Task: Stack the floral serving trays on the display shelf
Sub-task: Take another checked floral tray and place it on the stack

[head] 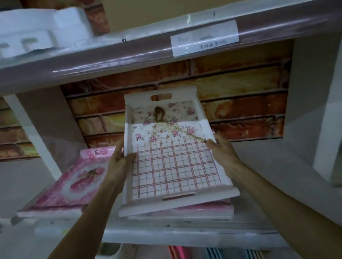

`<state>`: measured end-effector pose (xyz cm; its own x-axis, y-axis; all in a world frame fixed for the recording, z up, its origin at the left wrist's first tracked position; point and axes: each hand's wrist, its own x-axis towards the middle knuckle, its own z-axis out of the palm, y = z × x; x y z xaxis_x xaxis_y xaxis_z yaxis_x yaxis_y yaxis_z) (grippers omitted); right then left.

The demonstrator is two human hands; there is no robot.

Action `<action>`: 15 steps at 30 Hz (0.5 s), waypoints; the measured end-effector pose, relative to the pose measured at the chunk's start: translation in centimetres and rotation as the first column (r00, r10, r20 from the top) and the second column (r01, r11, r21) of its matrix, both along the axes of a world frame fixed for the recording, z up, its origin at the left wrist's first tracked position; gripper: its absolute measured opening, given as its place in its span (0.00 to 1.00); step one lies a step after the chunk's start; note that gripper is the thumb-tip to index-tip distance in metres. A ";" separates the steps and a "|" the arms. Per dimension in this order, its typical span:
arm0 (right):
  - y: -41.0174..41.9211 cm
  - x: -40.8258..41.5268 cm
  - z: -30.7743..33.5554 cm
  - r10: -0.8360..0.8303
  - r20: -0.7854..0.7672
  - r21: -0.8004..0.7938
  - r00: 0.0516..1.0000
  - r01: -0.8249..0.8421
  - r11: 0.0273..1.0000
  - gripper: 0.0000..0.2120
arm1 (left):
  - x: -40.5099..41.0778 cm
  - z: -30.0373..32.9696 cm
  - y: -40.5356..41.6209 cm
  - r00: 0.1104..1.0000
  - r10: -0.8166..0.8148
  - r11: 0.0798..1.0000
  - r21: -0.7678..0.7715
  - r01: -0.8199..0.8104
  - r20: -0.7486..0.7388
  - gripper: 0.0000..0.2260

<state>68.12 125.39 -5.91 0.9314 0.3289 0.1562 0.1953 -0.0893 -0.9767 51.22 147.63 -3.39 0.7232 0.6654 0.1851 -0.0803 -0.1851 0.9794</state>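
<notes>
While both hands grip its long sides, a white floral-and-plaid serving tray [174, 155] sits tilted over a pink tray [203, 209] on the display shelf [174, 233]. Left hand [120, 160] clasps the left rim, thumb inside; right hand [221, 149] clasps the right rim. Another pink floral tray [72, 184] lies just to the left, w/ brick-pattern backing [235, 95] behind & a label [203, 37] on the shelf above.

White tray [175, 165] w/ cut-out handles at both ends, pink check + floral print inside; held by long sides, tilted, far end raised, near end resting on pink tray [193, 210] beneath, on display shelf [174, 233]. Another pink floral tray [68, 186] just left on same shelf, angled, partly blurred.
</notes>
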 end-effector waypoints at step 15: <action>1.1 0.6 -3.7 -0.256 0.059 -0.279 0.965 0.263 0.924 0.11 | 5.8 -5.6 4.2 0.972 -0.223 0.974 -0.046 0.220 -0.077 0.22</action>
<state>68.69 126.45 -9.56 0.9875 0.1095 0.1132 0.1487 -0.4104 -0.8997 57.00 151.85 -8.98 0.8651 0.4919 0.0980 -0.0351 -0.1355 0.9902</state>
